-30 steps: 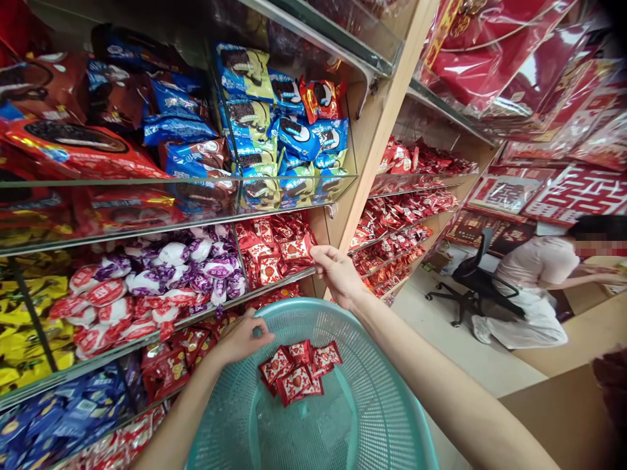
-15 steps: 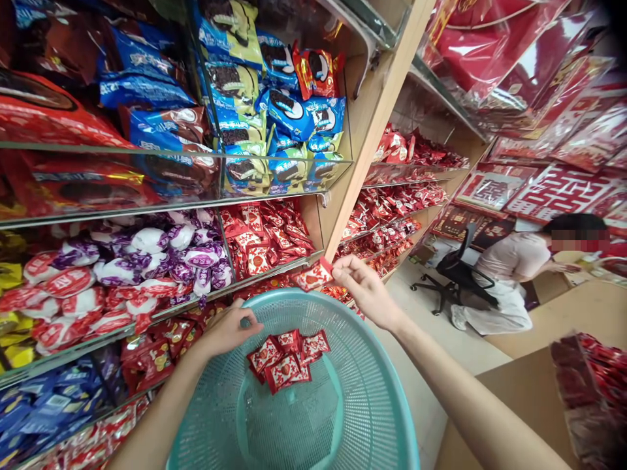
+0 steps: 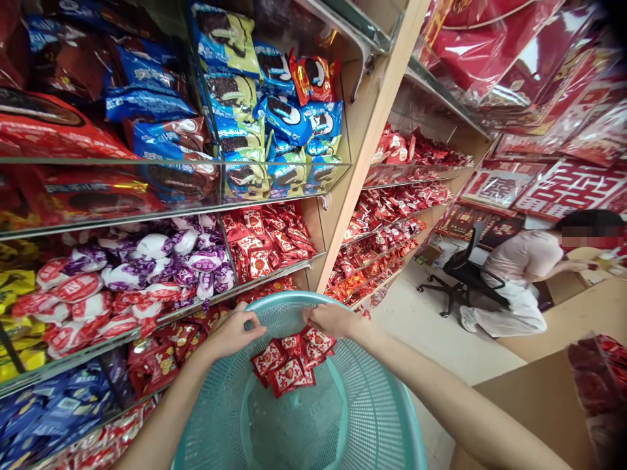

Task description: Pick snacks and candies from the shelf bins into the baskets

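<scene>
A teal plastic basket with a mesh wall stands in front of me. My left hand is closed over its far left rim, thumb on the inner side. Inside the basket, by the far wall, lies a small pile of red-and-white wrapped candies. My right hand reaches over the far rim with its fingers pinched on a wrapped candy, low against the pile; the fingertips are partly hidden.
Shelves on the left hold similar red candies, purple-and-white candies and blue cookie packs. A wooden post divides the shelving. At right, a person sits on a black chair; a cardboard box stands nearer.
My right hand has moved down from above the far rim into the basket, bringing the candy to the pile. My left hand stays at the rim. The view has shifted slightly.
</scene>
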Demonstrator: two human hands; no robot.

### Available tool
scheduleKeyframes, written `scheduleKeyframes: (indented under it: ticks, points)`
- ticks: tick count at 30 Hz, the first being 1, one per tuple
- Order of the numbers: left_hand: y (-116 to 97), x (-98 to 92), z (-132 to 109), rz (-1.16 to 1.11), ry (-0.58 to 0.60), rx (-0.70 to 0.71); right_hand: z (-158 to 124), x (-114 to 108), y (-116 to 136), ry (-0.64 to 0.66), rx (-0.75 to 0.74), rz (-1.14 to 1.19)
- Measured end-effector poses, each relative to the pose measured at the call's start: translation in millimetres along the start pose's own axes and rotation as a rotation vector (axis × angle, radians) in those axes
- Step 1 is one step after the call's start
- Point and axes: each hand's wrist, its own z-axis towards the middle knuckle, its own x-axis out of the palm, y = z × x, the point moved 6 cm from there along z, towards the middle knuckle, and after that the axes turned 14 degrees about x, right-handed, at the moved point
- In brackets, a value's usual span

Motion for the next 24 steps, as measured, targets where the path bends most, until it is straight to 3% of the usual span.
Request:
scheduleKeyframes:
  ticks: [4,9,12,17,21,24]
  points:
    - [-0.8,-0.5,-0.7,-0.007,-0.005,-0.02,19.4,3.5,18.4,0.048,0.001,-0.179]
    - [-1.0,-0.5,-1.9,-0.02,-0.018,-0.034,38.9,7.4,35.9,-0.096,-0.024,-0.103]
    - [-0.7,-0.5,-2.0,-0.03,-0.029,-0.037,39.2,8.9,38.1,-0.175,-0.049,-0.079]
    - [1.1,0.4,-2.5,-0.04,-0.043,-0.042,24.8,9.3,37.8,-0.262,-0.165,-0.261]
    - [2.7,1.7,-2.2,-0.033,-0.051,-0.02,11.6,-11.0,33.3,-0.341,-0.168,-0.262]
    - [2.3,1.1,-2.2,-0.017,-0.052,-0.017,-5.1,-42.2,35.5,-0.444,-0.175,-0.123]
